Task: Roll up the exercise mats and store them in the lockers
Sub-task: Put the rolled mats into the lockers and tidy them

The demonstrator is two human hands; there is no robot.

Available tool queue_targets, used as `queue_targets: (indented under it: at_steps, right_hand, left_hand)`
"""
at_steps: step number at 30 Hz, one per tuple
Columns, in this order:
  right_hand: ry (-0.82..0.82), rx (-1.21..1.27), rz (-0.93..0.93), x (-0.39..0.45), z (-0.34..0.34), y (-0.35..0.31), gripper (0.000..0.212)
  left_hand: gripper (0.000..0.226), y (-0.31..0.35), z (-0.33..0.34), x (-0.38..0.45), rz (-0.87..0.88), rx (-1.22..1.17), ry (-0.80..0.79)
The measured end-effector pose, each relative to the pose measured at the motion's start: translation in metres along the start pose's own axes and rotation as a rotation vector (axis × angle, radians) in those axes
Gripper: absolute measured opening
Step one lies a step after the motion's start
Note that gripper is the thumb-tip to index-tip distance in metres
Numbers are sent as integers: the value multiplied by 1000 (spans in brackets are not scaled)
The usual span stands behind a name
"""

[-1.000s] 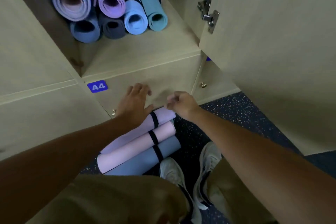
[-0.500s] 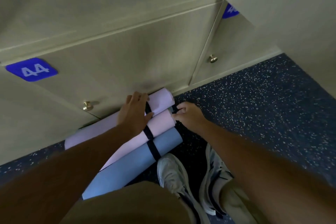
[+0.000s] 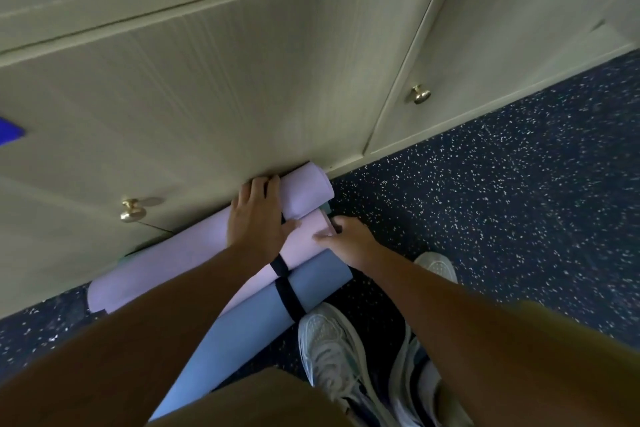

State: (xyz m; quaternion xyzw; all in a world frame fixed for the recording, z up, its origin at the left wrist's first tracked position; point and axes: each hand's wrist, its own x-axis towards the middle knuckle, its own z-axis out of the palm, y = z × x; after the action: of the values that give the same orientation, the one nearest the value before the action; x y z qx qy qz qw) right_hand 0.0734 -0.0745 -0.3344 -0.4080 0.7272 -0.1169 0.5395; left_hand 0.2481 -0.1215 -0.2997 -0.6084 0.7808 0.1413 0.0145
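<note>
Three rolled mats lie on the speckled floor [image 3: 519, 218] against the closed locker door [image 3: 242, 97]: two lilac, one blue. Compared with a second earlier, the view has dropped from the open upper locker, and both hands have closed in. The left hand [image 3: 258, 222] now rests flat over the rear lilac mat [image 3: 304, 191]. The right hand [image 3: 349, 239] curls round the end of the middle lilac mat [image 3: 304, 243]. The blue mat [image 3: 249, 329], banded by a black strap [image 3: 289, 295], lies untouched. Judgement: a lift toward storage is imminent.

The rolled mats [image 3: 304, 191] looked like matt, smooth foam, strapped with black cloth bands [image 3: 289, 295]. The locker doors [image 3: 225, 87] showed pale wood grain, their knobs [image 3: 419, 94] shiny brass-coloured metal. The floor [image 3: 502, 201] looked like speckled rubber.
</note>
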Motion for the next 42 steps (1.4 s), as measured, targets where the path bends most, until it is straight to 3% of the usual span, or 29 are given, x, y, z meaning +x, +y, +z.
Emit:
queue_targets:
  at_steps: [6, 10, 13, 19, 22, 24, 28, 31, 36, 42]
  right_hand:
    - [13, 71, 8, -4, 5, -1, 40]
    - [28, 108, 30, -11, 2, -6, 27]
    - [33, 157, 40, -24, -3, -16, 38]
    - [-35, 196, 20, -56, -8, -38, 46]
    - [-29, 224, -19, -75, -11, -46, 36]
    - [-14, 199, -45, -91, -11, -54, 29]
    - [95, 199, -88, -124, -10, -74, 59]
    - [161, 209, -113, -143, -8, -88, 64]
    - [273, 216, -162, -178, -20, -115, 67]
    - [384, 160, -258, -238, -59, -149, 77]
  left_hand:
    - [75, 3, -3, 4, 20, 110, 19]
    - [76, 2, -16, 1, 39, 131, 10]
    - [79, -3, -29, -6, 66, 130, 19]
    - [85, -14, -62, -21, 91, 20, -14]
    - [87, -21, -78, -33, 99, -120, -45]
    - [94, -27, -90, -40, 89, -200, -75]
    - [115, -35, -119, -56, 83, -281, -147]
    - [129, -38, -142, -70, 100, -362, -150]
    - [107, -36, -188, -85, 294, -514, -30]
    - [93, -6, -254, -114, 345, -588, 97]
